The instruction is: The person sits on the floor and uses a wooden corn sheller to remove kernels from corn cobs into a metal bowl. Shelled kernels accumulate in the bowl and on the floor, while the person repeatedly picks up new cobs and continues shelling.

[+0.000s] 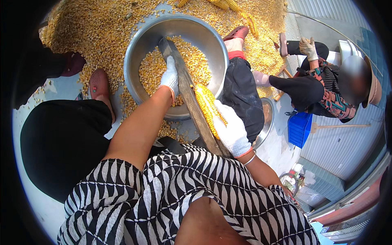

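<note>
A long, narrow wooden board (183, 80) slants from my lap into a large metal basin (131, 65). My left hand (170, 77), in a white knit glove, holds the board's left side over the basin. Its thumb points up along the wood, and its other fingers are hidden. My right hand (231, 129), also gloved, grips a yellow corn cob (205, 102) lying along the board's right side. Some rows on that cob look stripped. Loose corn kernels (150, 72) cover the bottom of the basin, on both sides of the board.
Corn kernels (101, 39) spread thickly over the ground beyond the basin, with several whole cobs (225, 4) among them. At the right sits another person (321, 79) wearing gloves and a hat. Near them stand a blue plastic crate (299, 129) and another metal basin (269, 119).
</note>
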Demonstrator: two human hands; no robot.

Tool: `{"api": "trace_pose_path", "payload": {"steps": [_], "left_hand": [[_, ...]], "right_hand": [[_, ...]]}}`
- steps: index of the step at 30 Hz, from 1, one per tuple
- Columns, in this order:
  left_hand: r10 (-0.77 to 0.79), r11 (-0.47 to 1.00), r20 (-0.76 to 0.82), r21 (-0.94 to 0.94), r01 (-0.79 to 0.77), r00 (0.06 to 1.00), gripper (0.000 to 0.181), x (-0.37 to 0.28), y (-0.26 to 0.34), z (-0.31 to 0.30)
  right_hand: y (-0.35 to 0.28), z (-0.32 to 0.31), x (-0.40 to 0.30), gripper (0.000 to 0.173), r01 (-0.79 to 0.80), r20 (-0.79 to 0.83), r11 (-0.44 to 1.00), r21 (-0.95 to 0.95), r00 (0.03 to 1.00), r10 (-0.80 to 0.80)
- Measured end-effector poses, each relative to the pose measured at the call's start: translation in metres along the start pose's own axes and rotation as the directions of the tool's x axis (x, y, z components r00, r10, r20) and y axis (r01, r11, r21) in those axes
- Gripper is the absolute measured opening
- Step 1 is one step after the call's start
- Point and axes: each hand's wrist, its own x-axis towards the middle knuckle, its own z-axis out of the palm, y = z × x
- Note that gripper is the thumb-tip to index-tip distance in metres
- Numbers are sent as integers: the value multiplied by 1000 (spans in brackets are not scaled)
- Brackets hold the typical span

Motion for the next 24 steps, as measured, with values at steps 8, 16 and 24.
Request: {"api": "trace_pose_path", "payload": {"steps": [8, 16, 24], "left_hand": [[-73, 997, -28, 22, 74, 997, 75, -10, 0, 9], [2, 1000, 4, -22, -1, 1000, 78, -8, -4, 7], [45, 992, -59, 122, -37, 997, 87, 9, -7, -2]], "right_hand": [[0, 14, 26, 44, -49, 17, 975, -216, 998, 54], [-14, 1, 0, 51, 58, 71, 943, -327, 997, -36], [44, 66, 108, 46, 92, -6, 937, -338, 995, -100]]}}
